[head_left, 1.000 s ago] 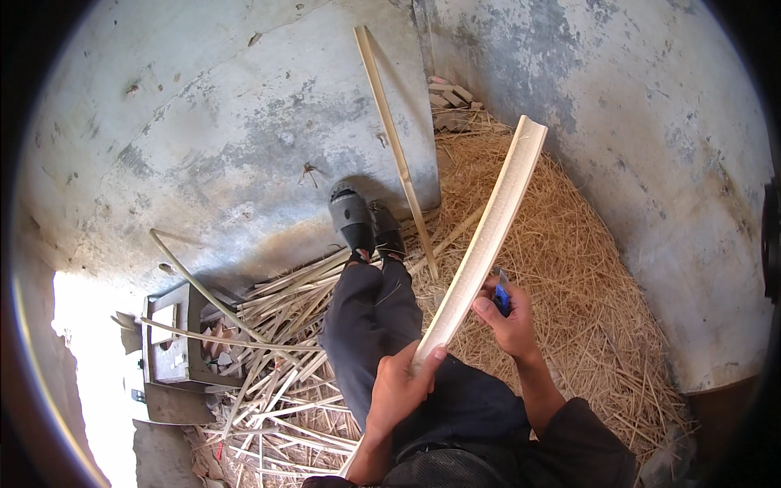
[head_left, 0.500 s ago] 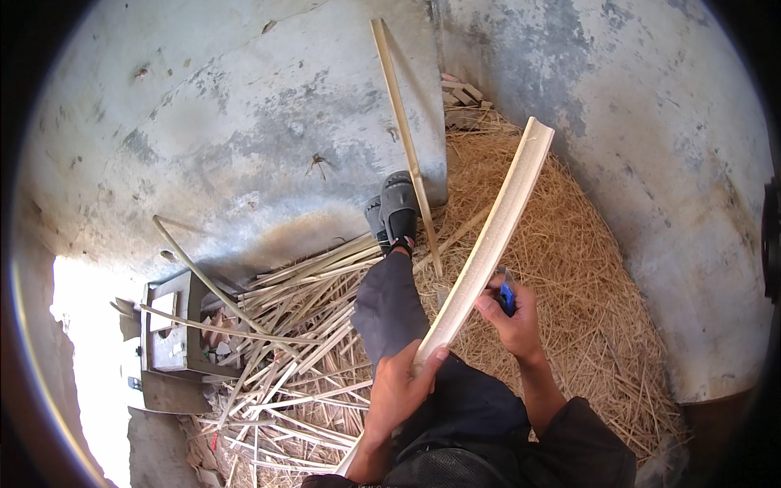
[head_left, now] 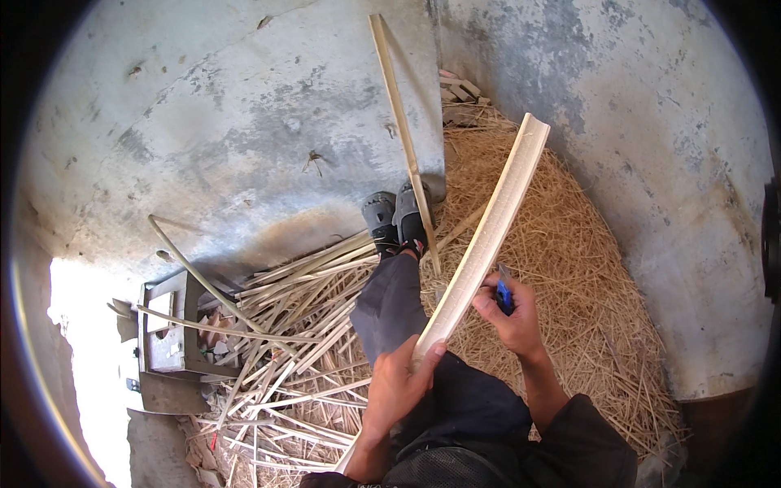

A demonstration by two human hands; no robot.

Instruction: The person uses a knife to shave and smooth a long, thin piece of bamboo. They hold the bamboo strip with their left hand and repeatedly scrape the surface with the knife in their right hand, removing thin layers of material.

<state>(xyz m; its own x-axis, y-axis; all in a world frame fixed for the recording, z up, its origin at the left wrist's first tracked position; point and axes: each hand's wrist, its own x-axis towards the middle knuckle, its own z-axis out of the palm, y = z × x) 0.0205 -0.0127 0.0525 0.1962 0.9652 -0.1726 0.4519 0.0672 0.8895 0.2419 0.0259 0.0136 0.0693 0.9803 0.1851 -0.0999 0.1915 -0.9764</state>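
Observation:
A long pale wooden strip (head_left: 493,224) with a shallow channel along its face slants up and away to the right. My left hand (head_left: 395,389) is closed round its lower part, thumb on the channelled face. The strip's near end runs back under my left forearm. On the right of the strip, my right hand (head_left: 517,325) is closed on a blue utility knife (head_left: 504,296). The knife's tip points upward, close to the strip's right edge; whether they touch I cannot tell.
Several thin slats (head_left: 277,358) lie heaped at the left, beside a wooden box (head_left: 171,313). Straw-like shavings (head_left: 578,268) cover the floor at the right. A thin pole (head_left: 396,106) leans on the grey wall (head_left: 244,122) by my shoes (head_left: 381,220).
The strip's far end has shifted slightly left. My shoes have changed position, one moving back beside the other. Both hands keep their holds, with the knife nearly in place.

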